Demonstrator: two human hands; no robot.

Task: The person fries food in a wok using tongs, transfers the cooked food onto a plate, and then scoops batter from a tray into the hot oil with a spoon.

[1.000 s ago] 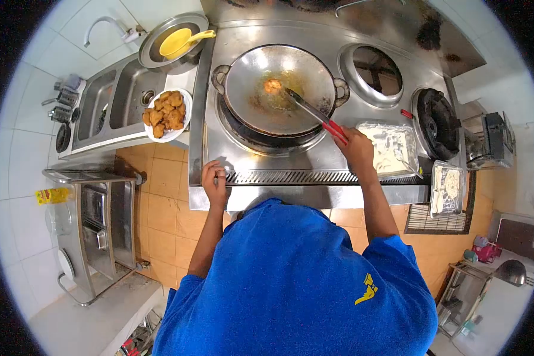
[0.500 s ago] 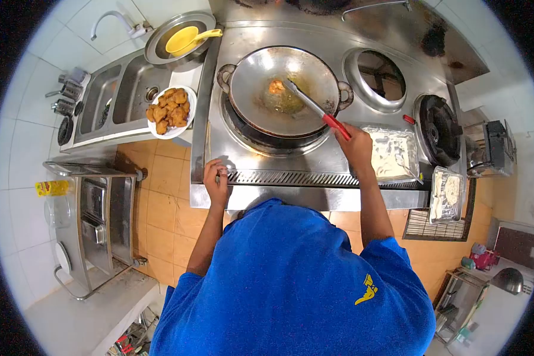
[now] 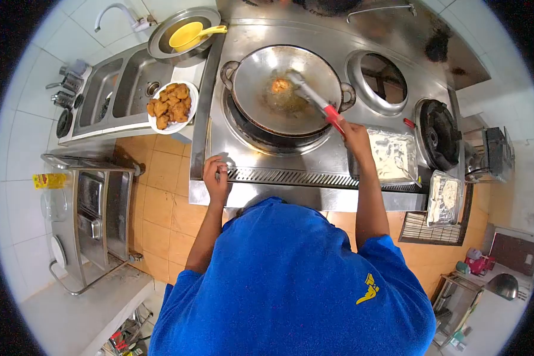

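At far left I see a yellow packet (image 3: 49, 181) with red print too small for me to read. Next, a white plate (image 3: 184, 123) is heaped with browned fried pieces (image 3: 171, 104). The left hand (image 3: 217, 176) rests at the front edge of the steel bench (image 3: 320, 155), fingers loosely bent; I can't tell whether it grips. One fried piece (image 3: 279, 85) sits in oil in the wok (image 3: 254, 80). The tongs (image 3: 313, 97) slant over the wok, long axis running from blurred tips at upper left, just beside that piece, to a red handle at lower right. The right hand (image 3: 356, 139) is clamped around that handle. Lower down, I make out a yellow winged emblem (image 3: 368, 290) on the blue shirt (image 3: 302, 279).
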